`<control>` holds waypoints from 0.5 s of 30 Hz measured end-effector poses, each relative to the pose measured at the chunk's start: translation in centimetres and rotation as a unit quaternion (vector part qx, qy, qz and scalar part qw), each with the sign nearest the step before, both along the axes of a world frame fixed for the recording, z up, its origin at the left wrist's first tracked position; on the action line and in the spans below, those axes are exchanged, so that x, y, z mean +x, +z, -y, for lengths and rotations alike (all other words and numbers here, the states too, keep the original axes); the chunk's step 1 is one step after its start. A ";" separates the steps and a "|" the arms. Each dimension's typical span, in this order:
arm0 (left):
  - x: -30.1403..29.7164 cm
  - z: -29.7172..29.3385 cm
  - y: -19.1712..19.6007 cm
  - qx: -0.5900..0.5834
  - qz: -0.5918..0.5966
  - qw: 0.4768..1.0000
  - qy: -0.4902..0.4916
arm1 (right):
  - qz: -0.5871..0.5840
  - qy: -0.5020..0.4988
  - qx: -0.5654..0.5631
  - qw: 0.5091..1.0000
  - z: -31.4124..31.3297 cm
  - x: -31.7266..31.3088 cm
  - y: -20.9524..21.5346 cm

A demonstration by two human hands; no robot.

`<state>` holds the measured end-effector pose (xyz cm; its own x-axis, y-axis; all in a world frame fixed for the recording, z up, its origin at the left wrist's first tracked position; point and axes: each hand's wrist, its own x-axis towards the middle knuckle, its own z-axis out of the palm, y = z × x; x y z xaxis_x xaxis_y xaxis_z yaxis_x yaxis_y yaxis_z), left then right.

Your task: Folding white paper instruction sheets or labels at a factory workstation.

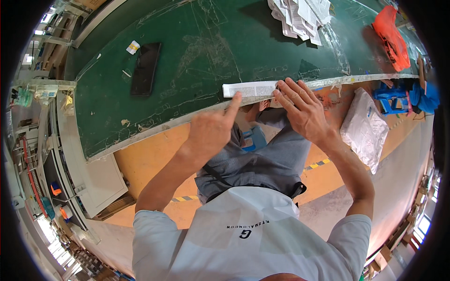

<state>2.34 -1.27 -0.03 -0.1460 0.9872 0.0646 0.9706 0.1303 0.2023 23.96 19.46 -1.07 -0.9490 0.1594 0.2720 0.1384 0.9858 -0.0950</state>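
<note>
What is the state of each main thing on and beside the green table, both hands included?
Left hand: index finger extended to the paper strip; blurred, contact unclear.
Right hand: fingers straight, over the strip's right end.
Paper strip: apparently folded, lying at the table edge.
Paper pile: untidy, overlapping.
Black phone-like device: lying flat, face dark.
Red plastic bag: crumpled.
Pale plastic bag: wrinkled, contents not visible.

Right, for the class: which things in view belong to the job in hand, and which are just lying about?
In the job:
white printed paper strip, right hand on one end, left hand pointing at its edge
probably the pile of white papers, which look similar

Apparently just lying about:
black phone-like slab
small white-and-yellow packet
red plastic bag
pale sack
</note>
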 end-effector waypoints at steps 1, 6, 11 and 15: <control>-0.6 0.4 0.0 0.000 0.000 1.000 -0.001 | 0.001 -0.001 0.000 1.000 0.0 0.0 -0.1; -2.5 2.0 0.8 0.047 0.009 0.999 0.005 | -0.018 -0.007 -0.006 1.000 -0.1 -0.3 0.0; -2.9 0.8 1.4 0.140 0.039 0.989 0.004 | -0.057 -0.018 -0.030 0.998 -0.2 -1.4 0.4; -2.0 -1.7 0.9 0.222 0.096 0.970 0.030 | -0.079 -0.011 -0.067 0.995 -1.0 -1.5 -0.5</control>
